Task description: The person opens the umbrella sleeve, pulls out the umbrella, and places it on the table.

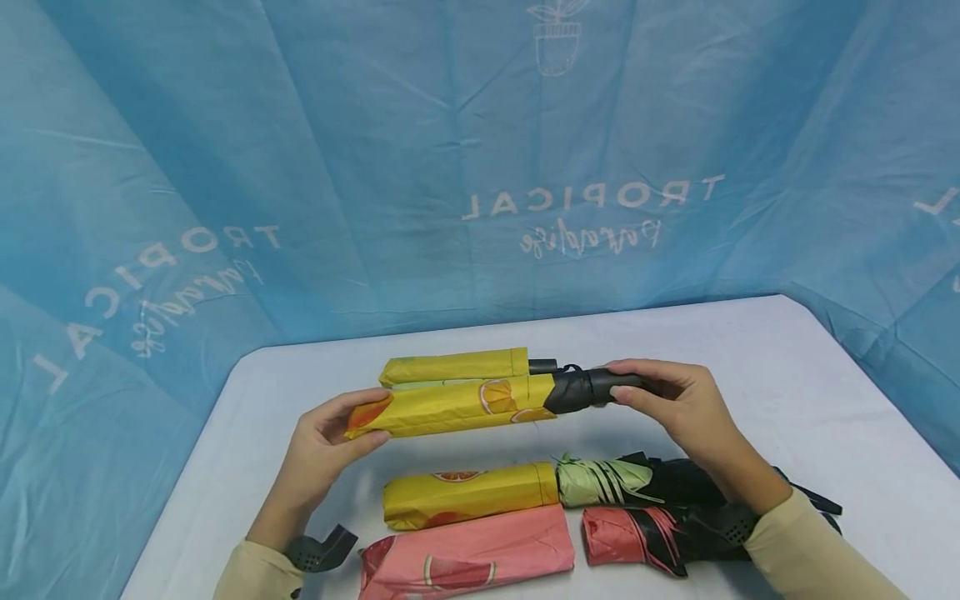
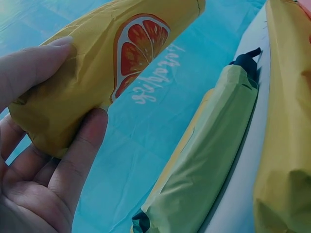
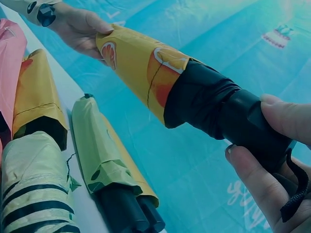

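Mirrored "TROPICAL Paradise" (image 1: 592, 197) on blue curtain (image 1: 405, 158)

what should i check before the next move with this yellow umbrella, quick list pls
1. Left hand gripping the end of the raised yellow sleeve: ok, thumb and fingers pinch it.
2. Right hand holding the black handle: ok.
3. Sleeve reaching the handle: not ok, bunched black fabric shows between them.
4. Cord outside the sleeve: ok, it hangs by the right hand.
5. Fabric lying smooth inside the sleeve: cannot tell, it is covered.
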A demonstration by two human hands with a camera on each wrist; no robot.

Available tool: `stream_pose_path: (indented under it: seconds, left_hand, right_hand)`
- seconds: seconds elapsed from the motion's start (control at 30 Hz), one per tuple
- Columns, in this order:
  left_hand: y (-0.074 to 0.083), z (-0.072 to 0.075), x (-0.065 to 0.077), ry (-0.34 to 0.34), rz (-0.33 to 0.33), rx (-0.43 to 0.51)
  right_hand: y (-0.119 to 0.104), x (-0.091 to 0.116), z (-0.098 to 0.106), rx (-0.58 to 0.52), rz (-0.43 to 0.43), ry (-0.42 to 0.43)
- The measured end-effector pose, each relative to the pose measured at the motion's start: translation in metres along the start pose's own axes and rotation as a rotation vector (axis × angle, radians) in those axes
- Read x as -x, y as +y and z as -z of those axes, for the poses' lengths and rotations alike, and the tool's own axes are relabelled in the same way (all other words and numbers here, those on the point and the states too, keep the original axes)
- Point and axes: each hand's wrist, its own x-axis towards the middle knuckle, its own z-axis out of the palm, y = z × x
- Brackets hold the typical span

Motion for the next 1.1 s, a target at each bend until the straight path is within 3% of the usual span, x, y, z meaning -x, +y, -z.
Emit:
stream_pose_path:
  seconds: [0.77, 1.1]
  left_hand:
    - [0.000, 0.005, 0.001, 0.022, -0.009, 0.018]
    - [0.000, 0.005, 0.001, 0.023, -0.012, 0.021]
  right_hand:
    - [-0.002, 0.001, 0.020, -0.005, -0.007, 0.031]
    - [0.003, 0.004, 0.034, -0.045, 0.041, 0.022]
